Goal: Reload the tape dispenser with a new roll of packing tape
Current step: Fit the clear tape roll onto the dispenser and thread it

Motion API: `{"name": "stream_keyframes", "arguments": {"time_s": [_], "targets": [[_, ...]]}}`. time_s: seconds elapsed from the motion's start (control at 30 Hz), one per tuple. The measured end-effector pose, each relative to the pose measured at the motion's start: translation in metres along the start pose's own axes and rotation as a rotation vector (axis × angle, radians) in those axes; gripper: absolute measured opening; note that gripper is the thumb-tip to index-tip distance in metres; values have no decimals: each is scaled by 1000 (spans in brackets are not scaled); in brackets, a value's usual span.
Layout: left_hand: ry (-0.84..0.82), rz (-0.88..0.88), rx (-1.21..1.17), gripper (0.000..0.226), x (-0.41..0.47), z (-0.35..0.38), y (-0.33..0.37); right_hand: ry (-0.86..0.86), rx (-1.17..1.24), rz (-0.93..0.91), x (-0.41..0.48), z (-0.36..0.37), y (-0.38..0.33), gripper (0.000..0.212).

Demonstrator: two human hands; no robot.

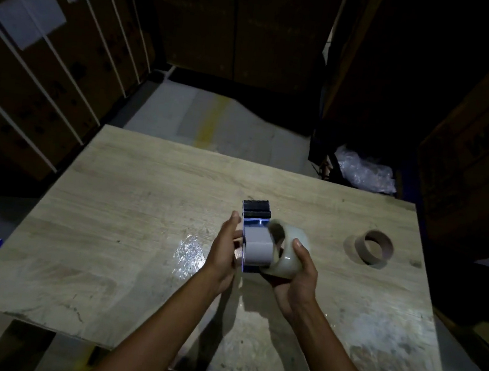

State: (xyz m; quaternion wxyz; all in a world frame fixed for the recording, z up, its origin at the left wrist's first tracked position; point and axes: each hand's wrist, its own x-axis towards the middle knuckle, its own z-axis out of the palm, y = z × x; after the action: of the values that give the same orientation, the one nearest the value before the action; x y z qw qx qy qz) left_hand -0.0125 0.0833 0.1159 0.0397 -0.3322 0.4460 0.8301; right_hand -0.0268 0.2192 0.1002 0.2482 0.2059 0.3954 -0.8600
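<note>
My left hand (224, 249) grips the tape dispenser (257, 236) by its left side, above the middle of the wooden table (130, 202). The dispenser is blue with a grey hub facing me and a black toothed blade at its far end. My right hand (297, 272) holds a new roll of clear packing tape (289, 252) from below and the right. The roll is tilted and pressed against the right side of the dispenser's hub. An empty brown cardboard core (374, 247) lies on the table to the right.
A crumpled piece of clear film (190, 255) lies on the table just left of my left wrist. Stacked cardboard boxes (35, 73) surround the table on the left, back and right. A clear plastic bag (365, 172) sits beyond the table's far right edge.
</note>
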Motion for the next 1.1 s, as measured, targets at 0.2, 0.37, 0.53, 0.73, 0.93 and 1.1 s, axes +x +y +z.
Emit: {"name": "stream_keyframes", "arguments": {"time_s": [0.2, 0.37, 0.53, 0.73, 0.93, 1.1], "targets": [[-44, 23, 176, 28, -4, 13, 4, -23, 117, 53, -1, 1, -8, 65], [-111, 101, 303, 33, -12, 13, 10, -133, 154, 50, -2, 0, -14, 88], [-134, 140, 344, 35, -15, 9, 21, -167, 104, 9, -12, 5, -21, 61], [-216, -24, 43, 41, -15, 7, 29, -77, -432, -426, -35, 21, -27, 78], [-370, -97, -147, 42, -21, 12, 42, -63, -1144, -950, -45, 33, -23, 101], [-380, -105, -175, 38, -24, 10, 49, -34, -1317, -1122, -53, 46, -18, 106]]}}
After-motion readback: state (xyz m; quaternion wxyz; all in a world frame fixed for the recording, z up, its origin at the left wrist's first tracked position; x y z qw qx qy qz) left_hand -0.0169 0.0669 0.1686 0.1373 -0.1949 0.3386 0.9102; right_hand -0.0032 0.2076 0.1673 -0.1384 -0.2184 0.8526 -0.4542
